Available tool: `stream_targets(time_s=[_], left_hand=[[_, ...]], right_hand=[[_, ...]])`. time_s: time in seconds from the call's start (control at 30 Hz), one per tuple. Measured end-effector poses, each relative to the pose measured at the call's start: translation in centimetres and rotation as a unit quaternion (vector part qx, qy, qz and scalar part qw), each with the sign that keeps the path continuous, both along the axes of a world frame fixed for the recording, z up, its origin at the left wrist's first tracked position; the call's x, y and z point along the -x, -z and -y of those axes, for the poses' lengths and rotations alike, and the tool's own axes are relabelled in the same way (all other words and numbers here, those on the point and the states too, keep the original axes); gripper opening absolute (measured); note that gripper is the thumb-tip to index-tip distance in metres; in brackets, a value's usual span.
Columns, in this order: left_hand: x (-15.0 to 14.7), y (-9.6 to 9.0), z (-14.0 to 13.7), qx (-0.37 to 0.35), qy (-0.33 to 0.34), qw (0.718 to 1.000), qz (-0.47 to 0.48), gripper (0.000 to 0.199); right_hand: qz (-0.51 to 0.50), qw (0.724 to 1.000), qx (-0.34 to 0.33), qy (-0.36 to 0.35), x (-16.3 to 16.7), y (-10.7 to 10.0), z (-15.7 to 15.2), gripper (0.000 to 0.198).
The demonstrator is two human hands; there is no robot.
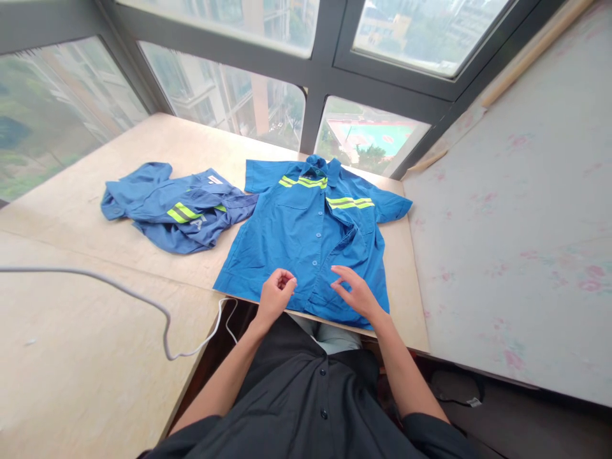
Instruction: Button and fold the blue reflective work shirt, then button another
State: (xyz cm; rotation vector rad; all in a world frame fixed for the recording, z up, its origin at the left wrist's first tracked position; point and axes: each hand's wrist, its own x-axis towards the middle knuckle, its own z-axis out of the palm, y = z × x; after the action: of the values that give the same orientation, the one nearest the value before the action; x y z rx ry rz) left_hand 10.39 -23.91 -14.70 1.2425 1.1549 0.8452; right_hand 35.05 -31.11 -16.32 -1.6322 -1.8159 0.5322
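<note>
A blue short-sleeved work shirt point(291, 236) lies spread front side up, its collar toward the window and its hem near the table's front edge. Yellow-green and grey reflective stripes cross its chest, and white buttons run down the unfastened front. Over the lower left part of the shirt is my left hand point(278, 292), its fingers curled in toward the thumb with nothing visible in them. My right hand point(354, 292) hovers at the lower right front panel, thumb and fingers apart, holding nothing. Whether either hand touches the cloth I cannot tell.
A second blue garment point(176, 204) with reflective stripes lies crumpled to the left, touching the shirt's sleeve side. A white cable point(143, 298) loops over the pale wooden tabletop point(62, 357). Windows stand behind, and a floral-patterned wall panel point(516, 255) borders the right side.
</note>
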Motion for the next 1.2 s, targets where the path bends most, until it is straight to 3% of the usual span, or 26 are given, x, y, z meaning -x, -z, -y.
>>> stream_targets(time_s=[0.07,0.13,0.23,0.3,0.43,0.7,0.93,1.2], left_hand=[[-2.2,0.6,-1.3,-0.061,0.028,0.997,-0.036,0.005],[-4.3,1.4,-2.4,-0.122,0.091,0.984,-0.097,0.019],[-6.8,2.4,-3.7,-0.189,0.185,0.939,-0.22,0.036],[-7.7,2.9,-4.3,-0.208,0.206,0.919,-0.264,0.034],[-7.9,3.8,-4.7,-0.214,0.204,0.915,-0.275,0.027],[-7.5,5.3,-3.9,-0.248,0.16,0.916,-0.271,0.026],[-7.4,5.0,-4.5,-0.215,0.168,0.927,-0.256,0.028],[-7.4,4.7,-5.1,-0.175,0.136,0.951,-0.215,0.022]], right_hand=[[0.011,1.0,0.015,0.009,-0.4,0.1,-1.8,0.048],[0.041,0.998,0.038,0.006,-0.8,0.2,-3.4,0.055],[0.113,0.992,0.049,-0.027,-1.2,0.4,-5.3,0.061],[0.157,0.984,0.049,-0.069,-1.5,0.7,-5.9,0.062],[0.192,0.973,0.037,-0.127,-2.1,1.4,-5.8,0.051],[0.145,0.982,-0.023,-0.117,-2.6,2.7,-4.4,0.039],[0.108,0.988,-0.056,-0.099,-2.5,3.6,-3.9,0.035],[0.155,0.985,-0.02,-0.079,-1.9,2.6,-4.5,0.026]])
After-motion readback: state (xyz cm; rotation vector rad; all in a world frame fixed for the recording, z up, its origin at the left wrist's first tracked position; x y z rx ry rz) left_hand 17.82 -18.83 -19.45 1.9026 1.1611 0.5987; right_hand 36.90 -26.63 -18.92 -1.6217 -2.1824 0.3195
